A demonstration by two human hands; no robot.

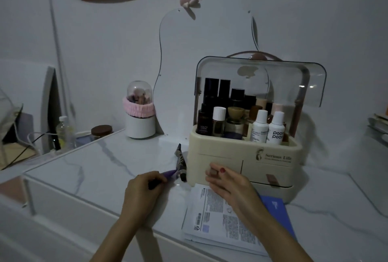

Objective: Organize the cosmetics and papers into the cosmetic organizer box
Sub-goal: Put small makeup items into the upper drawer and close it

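- Left hand (142, 186) curled round a purple pen-like cosmetic (168, 174), its tip pointing toward the small items lying just left of the organizer box (245, 152).
- Right hand (228, 180) at the upper left drawer (220, 163) of the box, fingers bent at the drawer front and seemingly pinching its pull; hard to tell for sure, since the fingers cover it.
- Box standing on the marble table (94, 167), clear lid (262, 77) swung up, top tray already packed with upright bottles (260, 127) and dark tubes.
- Lower drawer (270, 182) with a brown tab, sticking out slightly.
- Dark, slim cosmetics (181, 163) lying loose on the table, touching or just beside the box's left wall.
- Papers (210, 219) stacked at the near edge of the table, partly under the right forearm, with a blue booklet (277, 209) at their right side.
- Step in hand, by the look of it: opening the small drawer to drop in the purple item.
- Next move likely calls for pulling the drawer straight out toward the near side, with the box steady, then laying the purple item in lengthwise.
- Papers and loose dark items not yet put away; task looks about midway.
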